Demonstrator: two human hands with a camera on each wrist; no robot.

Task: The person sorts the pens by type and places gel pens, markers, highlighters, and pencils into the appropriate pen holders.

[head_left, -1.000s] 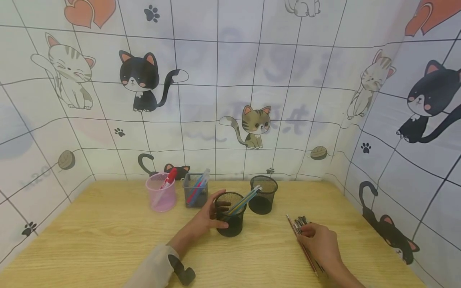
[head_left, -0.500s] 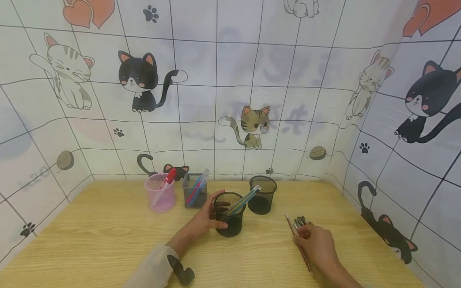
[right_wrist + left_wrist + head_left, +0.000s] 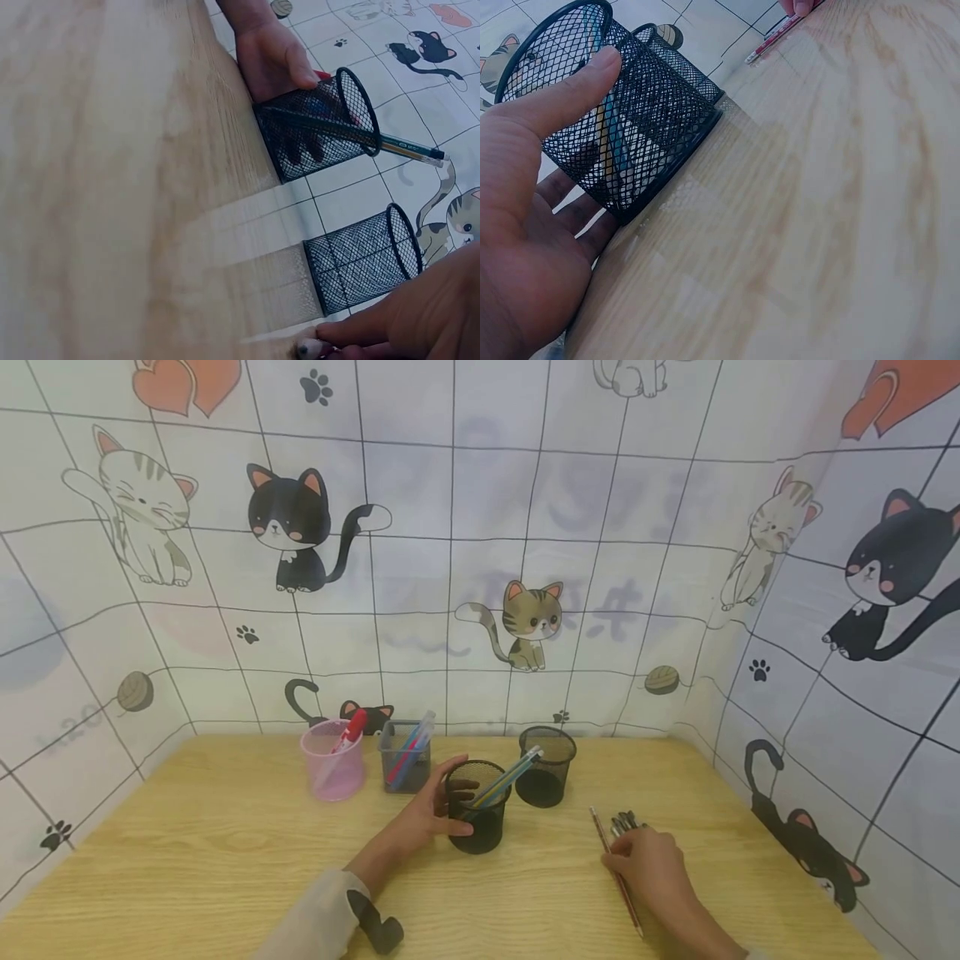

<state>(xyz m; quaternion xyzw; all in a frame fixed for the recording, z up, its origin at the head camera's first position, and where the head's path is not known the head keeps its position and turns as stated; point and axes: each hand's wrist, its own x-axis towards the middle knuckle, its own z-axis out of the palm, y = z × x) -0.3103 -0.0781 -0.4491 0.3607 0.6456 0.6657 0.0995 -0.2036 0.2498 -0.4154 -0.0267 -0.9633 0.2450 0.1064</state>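
My left hand (image 3: 431, 818) holds a round black mesh pen cup (image 3: 477, 827) on the wooden table, thumb on its near side and fingers behind it. Several pencils (image 3: 517, 770) lean out of this cup to the right. On the right, my right hand (image 3: 648, 868) grips slim pencils lying on the table. One reddish-brown pencil (image 3: 630, 906) passes under the thumb, and dark, silvery ends (image 3: 624, 821) of a bunch stick out beyond the fingers. The palm hides the rest of that bunch. In the right wrist view, a pale round end (image 3: 309, 348) shows at the fingertips.
A second black mesh cup (image 3: 544, 789) stands behind the held one. To the left are a pink cup (image 3: 337, 781) with a red marker (image 3: 352, 731) and a square grey holder (image 3: 397, 777) with several pens (image 3: 412, 752). Cat-printed wall covering (image 3: 420, 568) closes off the back and sides.
My right hand has slid slightly left along the table, and the reddish-brown pencil's near end has shifted left with it. The left hand and its cup stay in place.
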